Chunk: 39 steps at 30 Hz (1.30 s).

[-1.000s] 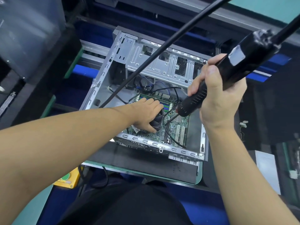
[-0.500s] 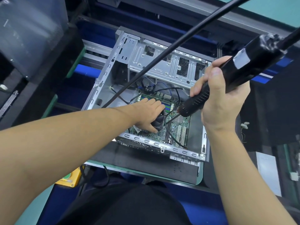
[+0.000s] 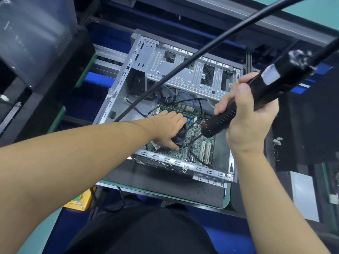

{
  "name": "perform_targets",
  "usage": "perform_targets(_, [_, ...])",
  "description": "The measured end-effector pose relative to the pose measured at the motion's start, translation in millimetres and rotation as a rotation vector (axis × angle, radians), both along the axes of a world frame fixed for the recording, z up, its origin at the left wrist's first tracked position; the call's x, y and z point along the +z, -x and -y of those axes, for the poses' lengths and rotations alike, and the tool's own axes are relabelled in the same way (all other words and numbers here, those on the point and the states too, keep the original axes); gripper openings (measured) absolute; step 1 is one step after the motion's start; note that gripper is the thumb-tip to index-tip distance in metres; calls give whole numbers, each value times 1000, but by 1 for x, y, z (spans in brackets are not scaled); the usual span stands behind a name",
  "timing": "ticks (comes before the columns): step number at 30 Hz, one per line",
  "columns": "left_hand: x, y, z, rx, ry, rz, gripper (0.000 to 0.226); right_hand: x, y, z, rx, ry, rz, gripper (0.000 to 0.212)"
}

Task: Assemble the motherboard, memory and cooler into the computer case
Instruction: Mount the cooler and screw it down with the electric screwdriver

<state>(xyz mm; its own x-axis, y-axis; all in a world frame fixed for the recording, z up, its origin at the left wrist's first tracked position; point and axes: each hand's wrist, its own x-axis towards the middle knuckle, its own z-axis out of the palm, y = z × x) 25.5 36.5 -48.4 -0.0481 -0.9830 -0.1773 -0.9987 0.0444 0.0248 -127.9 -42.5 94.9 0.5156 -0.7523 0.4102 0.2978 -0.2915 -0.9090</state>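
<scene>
Head view, nearest first: the person's dark clothing fills the bottom edge, and a yellow box [image 3: 80,203] is seen just to its left under the green-edged work surface [image 3: 226,200]. On that surface the computer case [image 3: 183,77] is laid on its side with the open side up. Its long axis runs from near to far and is turned slightly clockwise, with the perforated drive cage at the far end.

The motherboard [image 3: 200,149] is seated flat in the near half of the case, white slots running near to far along its right part. The left hand [image 3: 168,128] is laid on top of the black cooler [image 3: 180,135], fingers nearly straight and pointing right, thumb stretched along the cooler's near side.

The right hand [image 3: 247,121] is wrapped around a black electric screwdriver [image 3: 275,83], with the thumb pressed against its upper side. The tool's long axis is slanted from upper right to lower left, and its bit is pointed down at the board just beside the cooler's right edge; whether the tip touches cannot be told.

Just beyond the left fingertips the memory [image 3: 185,113] is set in its slots, long axis left to right. A black cable [image 3: 183,60] is stretched diagonally above the case.
</scene>
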Motion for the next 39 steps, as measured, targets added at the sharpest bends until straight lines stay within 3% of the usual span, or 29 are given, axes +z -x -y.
perform_targets(21, [-2,1,-1,4,28,-9,97,6,-5,2,-107,48,10,9])
perform_targets(31, [-6,1,0,-9,35,-2,85,4,-25,-46,-194,101,-119,20])
perform_targets(39, [-6,1,0,6,29,-18,96,3,-21,-26,-135,6,-97,14])
